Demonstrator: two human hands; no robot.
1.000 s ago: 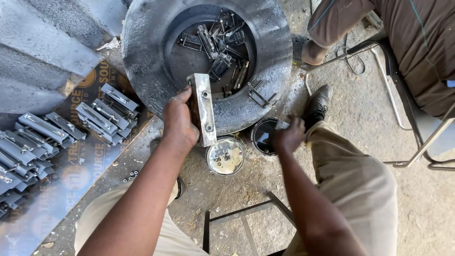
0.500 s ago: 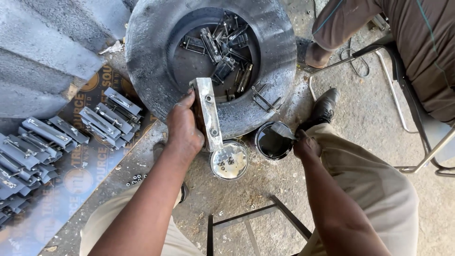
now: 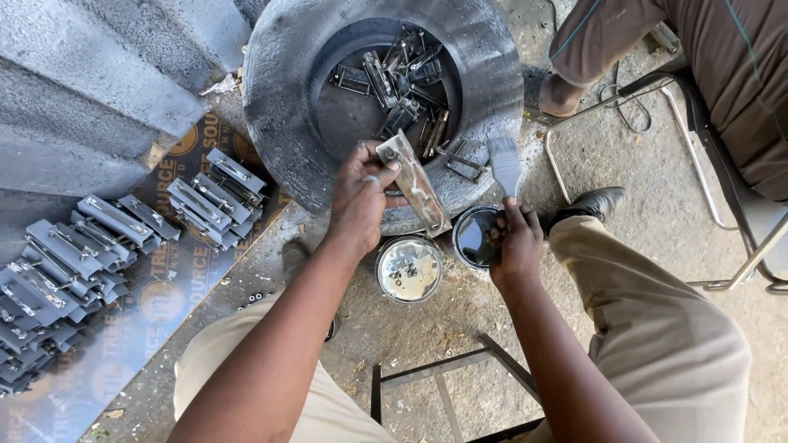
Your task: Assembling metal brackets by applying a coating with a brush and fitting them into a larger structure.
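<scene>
With rows of grey-coated metal brackets (image 3: pixel 123 246) laid out on the sheet and many bare ones (image 3: pixel 402 82) left in the tyre (image 3: pixel 279 98), the left hand (image 3: pixel 361 197) clasps one bracket (image 3: pixel 414 184) while the right hand (image 3: pixel 515 242) grips a paintbrush (image 3: pixel 505 164) above the open paint tin (image 3: pixel 474 238).

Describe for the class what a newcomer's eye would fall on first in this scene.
The big grey tyre at top centre, its hollow full of metal pieces. Just in front of it the left hand holds a flat metal bracket, and the right hand lifts a paintbrush above a dark paint tin. Rows of grey brackets lie at left.
</scene>
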